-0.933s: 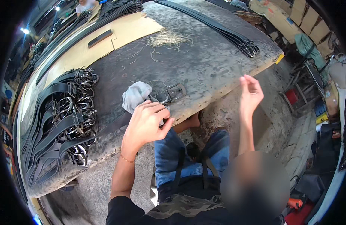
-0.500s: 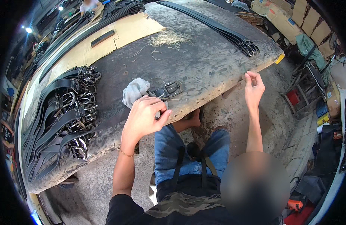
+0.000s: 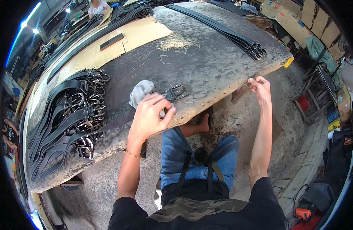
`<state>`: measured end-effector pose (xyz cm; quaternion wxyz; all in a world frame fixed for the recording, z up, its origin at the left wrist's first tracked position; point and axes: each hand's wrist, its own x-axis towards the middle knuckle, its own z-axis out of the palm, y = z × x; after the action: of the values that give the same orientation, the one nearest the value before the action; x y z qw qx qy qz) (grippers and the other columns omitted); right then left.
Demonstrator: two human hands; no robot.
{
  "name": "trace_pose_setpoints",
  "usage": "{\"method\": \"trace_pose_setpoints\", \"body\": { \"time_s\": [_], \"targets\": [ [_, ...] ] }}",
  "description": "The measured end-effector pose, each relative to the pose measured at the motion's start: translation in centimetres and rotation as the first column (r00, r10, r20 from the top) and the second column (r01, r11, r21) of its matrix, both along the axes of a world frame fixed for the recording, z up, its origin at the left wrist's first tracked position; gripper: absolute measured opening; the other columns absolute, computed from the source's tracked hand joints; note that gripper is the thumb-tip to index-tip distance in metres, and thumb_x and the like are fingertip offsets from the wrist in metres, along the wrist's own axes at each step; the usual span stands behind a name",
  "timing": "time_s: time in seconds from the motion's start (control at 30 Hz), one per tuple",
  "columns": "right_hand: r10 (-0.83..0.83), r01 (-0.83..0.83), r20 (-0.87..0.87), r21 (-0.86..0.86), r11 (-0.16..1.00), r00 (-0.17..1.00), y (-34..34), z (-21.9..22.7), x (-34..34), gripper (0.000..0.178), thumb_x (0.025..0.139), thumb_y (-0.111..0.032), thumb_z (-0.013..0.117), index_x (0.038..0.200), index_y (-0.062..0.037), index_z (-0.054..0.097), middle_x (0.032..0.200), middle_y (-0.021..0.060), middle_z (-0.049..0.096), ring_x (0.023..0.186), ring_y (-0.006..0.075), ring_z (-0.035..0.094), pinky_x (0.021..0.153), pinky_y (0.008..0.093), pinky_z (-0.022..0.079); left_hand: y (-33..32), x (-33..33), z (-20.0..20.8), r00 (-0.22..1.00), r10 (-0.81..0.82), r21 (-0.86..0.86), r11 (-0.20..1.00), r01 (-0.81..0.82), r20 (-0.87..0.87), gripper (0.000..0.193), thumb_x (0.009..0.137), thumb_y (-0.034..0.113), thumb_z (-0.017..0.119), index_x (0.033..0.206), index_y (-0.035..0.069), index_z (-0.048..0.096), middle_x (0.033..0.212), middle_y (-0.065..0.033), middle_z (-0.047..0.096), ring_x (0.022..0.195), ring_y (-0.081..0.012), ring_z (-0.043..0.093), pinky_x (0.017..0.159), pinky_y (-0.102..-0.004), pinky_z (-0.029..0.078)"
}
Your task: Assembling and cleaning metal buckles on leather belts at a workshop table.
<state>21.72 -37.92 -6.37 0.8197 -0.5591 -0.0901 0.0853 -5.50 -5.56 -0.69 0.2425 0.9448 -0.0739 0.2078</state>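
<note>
Belt buckle [image 3: 179,91] lay on the worktable [image 3: 207,61] near its front edge, just past the left hand, next to a bunched grey cloth [image 3: 141,92]. Left hand [image 3: 150,114] sat palm down at the edge, partly over the cloth; fingers bent, thumb forward and set off from the forefinger, a bit of grey showing in the gap. Some blur there; couldn't tell how firm the grip was. Left forearm came up from below, thin bracelet [image 3: 132,154] at the wrist. Right hand [image 3: 260,87] was out to the right by the table edge, thumb and forefinger pressed together; anything fine between them was too small to tell. Right elbow slightly bent.

Tabletop was dark and scuffed, pale along the worn edge. Heap of belts [image 3: 54,126] at left, buckles toward the person; second bundle of belts [image 3: 222,28] at far right. Loose pale strands [image 3: 178,43] mid-table, dark block [image 3: 111,41] on cardboard [image 3: 146,31] beyond. Concrete floor [image 3: 107,184], wooden stool [image 3: 310,101] at right, co-worker [image 3: 98,8] at the far left end.
</note>
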Motion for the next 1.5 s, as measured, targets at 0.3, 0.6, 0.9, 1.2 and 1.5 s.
{"method": "trace_pose_setpoints", "body": {
  "time_s": [0.3,0.6,0.9,1.2,1.5],
  "targets": [
    [-0.052,0.07,-0.085,0.215,0.974,0.995,-3.5,-9.4,-4.9,0.011,0.087,-0.007,0.065,0.091,-0.0107,0.056,0.088,0.0022,0.063,0.067,0.0057,0.052,0.057,0.0216,0.042,-1.0,-3.0,-2.2,0.939,0.275,0.311,0.892,-0.329,0.205,0.036,0.078,0.013,0.069,0.113,0.007,0.063,0.124,-0.0127,0.058,0.12,-0.0291,0.051,0.104,-0.0468,0.034],
    [-0.016,0.149,-0.405,0.299,0.943,0.914,-2.5,-20.6,-11.3,0.012,0.09,-0.006,0.059,0.1,-0.0102,0.055,0.087,0.0026,0.062,0.067,0.0089,0.054,0.066,0.0255,0.046,1.1,-1.9,-0.3,0.667,0.486,-0.224,0.868,-0.443,0.565,0.013,0.078,-0.008,0.06,0.088,-0.001,0.063,0.099,-0.0135,0.066,0.095,-0.0278,0.064,0.084,-0.0356,0.049],
    [-0.07,0.209,-0.386,0.331,0.92,0.92,-5.6,-21.7,-11.0,0.021,0.091,-0.008,0.06,0.112,-0.003,0.057,0.091,0.0062,0.063,0.071,0.0096,0.056,0.069,0.0261,0.05,-7.1,0.8,-4.1,0.896,0.242,0.335,0.865,-0.373,0.373,0.028,0.079,0.001,0.06,0.105,0.006,0.064,0.121,-0.0147,0.059,0.119,-0.0324,0.053,0.103,-0.0463,0.038],
    [-0.19,0.252,-0.287,0.198,0.947,0.939,-7.2,-18.3,-11.2,0.032,0.091,-0.011,0.062,0.119,0.0015,0.055,0.094,0.0062,0.064,0.076,0.0101,0.059,0.073,0.0255,0.052,-5.6,0.2,-2.0,0.97,-0.213,-0.454,0.857,0.245,0.121,0.019,0.073,-0.005,0.057,0.088,0.0,0.066,0.083,-0.0138,0.068,0.075,-0.0282,0.068,0.074,-0.0345,0.052],
    [-0.215,0.277,-0.264,0.227,0.933,0.94,-9.4,-18.1,-11.6,0.025,0.092,-0.012,0.06,0.114,0.0003,0.058,0.092,0.006,0.066,0.075,0.0096,0.061,0.07,0.0249,0.053,-6.2,-4.8,-4.6,0.941,-0.233,-0.363,0.922,0.133,-0.247,0.02,0.079,0.014,0.066,0.095,0.0,0.067,0.081,-0.0124,0.069,0.071,-0.0227,0.066,0.064,-0.0315,0.05]
  ]
}}
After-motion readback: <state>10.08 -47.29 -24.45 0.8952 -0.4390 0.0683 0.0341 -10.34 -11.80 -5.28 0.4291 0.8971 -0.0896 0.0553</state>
